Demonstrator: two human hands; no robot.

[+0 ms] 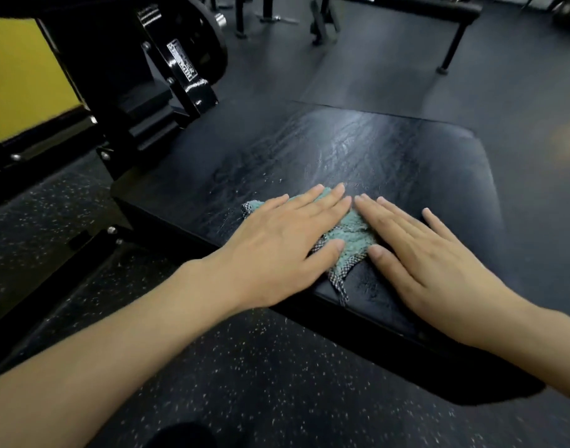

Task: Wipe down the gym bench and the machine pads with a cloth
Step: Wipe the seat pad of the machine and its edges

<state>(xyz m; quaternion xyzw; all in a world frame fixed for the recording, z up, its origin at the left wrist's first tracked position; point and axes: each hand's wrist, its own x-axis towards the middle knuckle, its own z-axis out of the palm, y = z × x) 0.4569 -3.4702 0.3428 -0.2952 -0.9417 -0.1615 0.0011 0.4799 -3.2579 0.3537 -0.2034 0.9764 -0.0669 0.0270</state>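
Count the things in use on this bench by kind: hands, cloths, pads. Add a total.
Hands: 2, the left hand and the right hand
Cloths: 1, the green cloth
Pads: 1, the black bench pad
Total: 4

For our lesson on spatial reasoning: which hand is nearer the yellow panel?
Left. The left hand presses the cloth on the side towards the yellow panel; the right hand presses its far side, farther away.

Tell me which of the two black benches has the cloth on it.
The near bench in the foreground: the teal cloth lies near its front edge. The far bench across the floor shows none.
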